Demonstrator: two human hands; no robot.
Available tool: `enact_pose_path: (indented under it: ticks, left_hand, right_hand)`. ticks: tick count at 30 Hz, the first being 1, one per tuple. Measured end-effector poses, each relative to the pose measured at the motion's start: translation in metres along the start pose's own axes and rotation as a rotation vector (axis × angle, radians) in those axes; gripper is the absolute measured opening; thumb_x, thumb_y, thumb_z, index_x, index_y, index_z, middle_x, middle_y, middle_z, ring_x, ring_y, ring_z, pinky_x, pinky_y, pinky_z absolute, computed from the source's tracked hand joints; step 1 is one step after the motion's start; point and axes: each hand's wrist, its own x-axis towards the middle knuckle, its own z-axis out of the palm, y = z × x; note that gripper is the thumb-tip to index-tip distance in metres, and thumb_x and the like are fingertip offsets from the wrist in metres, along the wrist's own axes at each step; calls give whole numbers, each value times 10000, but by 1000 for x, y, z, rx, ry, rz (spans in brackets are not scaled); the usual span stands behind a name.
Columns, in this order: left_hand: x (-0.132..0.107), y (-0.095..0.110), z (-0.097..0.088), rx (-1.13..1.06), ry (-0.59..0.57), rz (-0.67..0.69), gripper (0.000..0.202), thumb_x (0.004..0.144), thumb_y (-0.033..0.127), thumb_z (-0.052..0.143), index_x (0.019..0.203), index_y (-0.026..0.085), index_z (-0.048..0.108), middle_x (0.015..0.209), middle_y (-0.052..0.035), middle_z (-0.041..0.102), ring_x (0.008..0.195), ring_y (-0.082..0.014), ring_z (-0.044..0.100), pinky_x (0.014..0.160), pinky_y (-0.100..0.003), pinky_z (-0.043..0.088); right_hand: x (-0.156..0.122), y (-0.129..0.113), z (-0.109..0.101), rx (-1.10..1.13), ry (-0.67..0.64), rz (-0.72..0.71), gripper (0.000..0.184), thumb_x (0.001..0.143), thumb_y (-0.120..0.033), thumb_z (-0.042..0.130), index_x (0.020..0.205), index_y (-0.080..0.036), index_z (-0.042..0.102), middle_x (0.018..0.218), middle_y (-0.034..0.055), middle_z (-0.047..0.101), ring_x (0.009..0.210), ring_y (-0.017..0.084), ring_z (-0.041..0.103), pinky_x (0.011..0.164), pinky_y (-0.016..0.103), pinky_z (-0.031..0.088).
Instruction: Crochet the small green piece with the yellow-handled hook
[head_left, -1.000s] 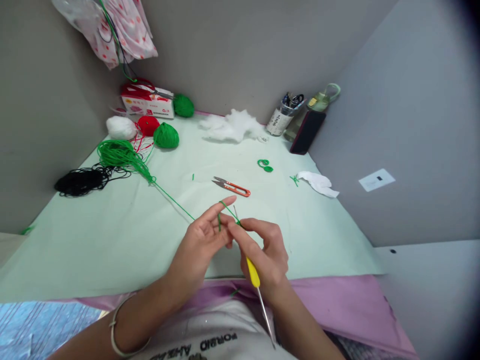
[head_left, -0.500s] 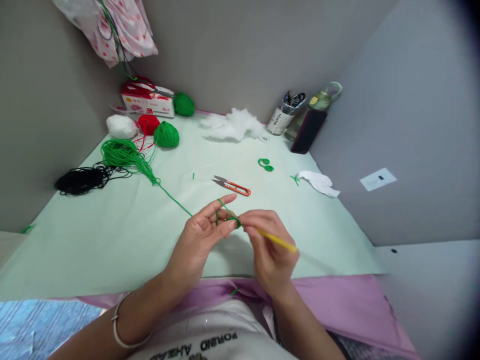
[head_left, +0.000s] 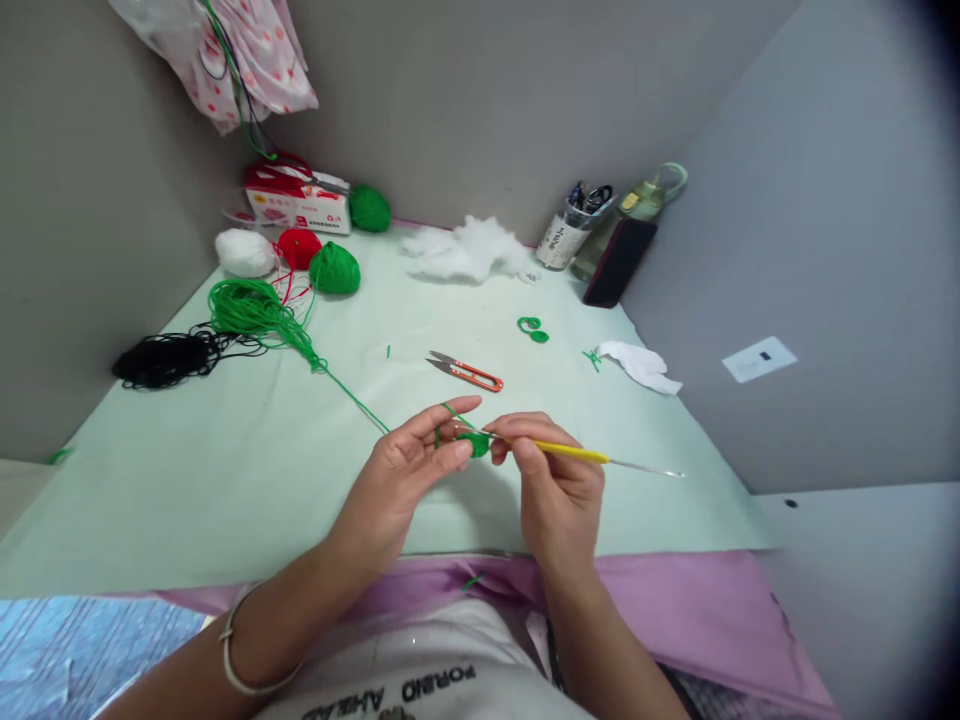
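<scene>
left hand (head_left: pixel 409 475) pinches a small green crochet piece (head_left: pixel 474 443) between thumb and middle finger, fingers clamped on it. index finger stretched out straight, green yarn strand (head_left: pixel 352 395) looped over it and running away up-left from the fingertips to a loose green yarn heap (head_left: pixel 244 305). right hand (head_left: pixel 559 490) just right of the piece, thumb and index closed tight on the yellow handle of a crochet hook (head_left: pixel 577 455). hook lies about level, its working end at the crochet piece between the two hands' fingertips, bare metal tail sticking out past the right fingers to the right. can't tell if the hook tip is inside a stitch, too small. both hands held above the pale green table mat (head_left: pixel 225 480).

beyond the fingertips, near: orange-handled snips (head_left: pixel 465 372). further out past the right fingers: tiny green crochet bit (head_left: pixel 532 328), white cloth scrap (head_left: pixel 637 365). well beyond the left fingers: black yarn tangle (head_left: pixel 161 358) touching the green heap, green yarn ball (head_left: pixel 334 268), red ball (head_left: pixel 298 247), white ball (head_left: pixel 244 253). white stuffing (head_left: pixel 469 248) and a jar (head_left: pixel 562 235) with scissors far back by the wall.
</scene>
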Motion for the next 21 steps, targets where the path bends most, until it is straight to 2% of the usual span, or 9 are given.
enact_pose_path:
  ticks: [6, 11, 15, 21]
  left_hand:
    - [1, 3, -2, -1, -11, -29, 272, 853, 278, 856, 1125, 281, 870, 856, 14, 650, 726, -111, 534, 776, -258, 434]
    - [0, 3, -3, 17, -14, -30, 277, 868, 255, 817, 1139, 282, 864, 879, 13, 652, 721, -105, 519, 766, -253, 434]
    - [-2, 1, -4, 72, 3, 33, 279, 875, 283, 832, 1153, 283, 855, 835, 25, 630, 754, -114, 538, 799, -254, 456]
    - [-3, -4, -7, 223, 98, 177, 343, 860, 239, 852, 1194, 313, 836, 844, 29, 667, 838, -132, 581, 820, -250, 471]
  right_hand:
    - [3, 4, -6, 195, 2, 165, 204, 1038, -354, 665, 968, -229, 811, 909, 47, 798, 709, 149, 711, 664, 301, 600]
    - [3, -2, -5, 232, -13, 184, 233, 1070, -362, 614, 969, -227, 776, 908, 33, 807, 700, 136, 735, 667, 281, 616]
    - [-4, -7, -4, 63, -8, 66, 222, 1091, -295, 571, 1026, -240, 776, 957, 34, 806, 746, 144, 752, 704, 299, 631]
    - [-9, -8, -7, -236, -114, -271, 271, 1071, -132, 522, 1162, -260, 743, 1029, 54, 805, 899, 194, 761, 768, 356, 635]
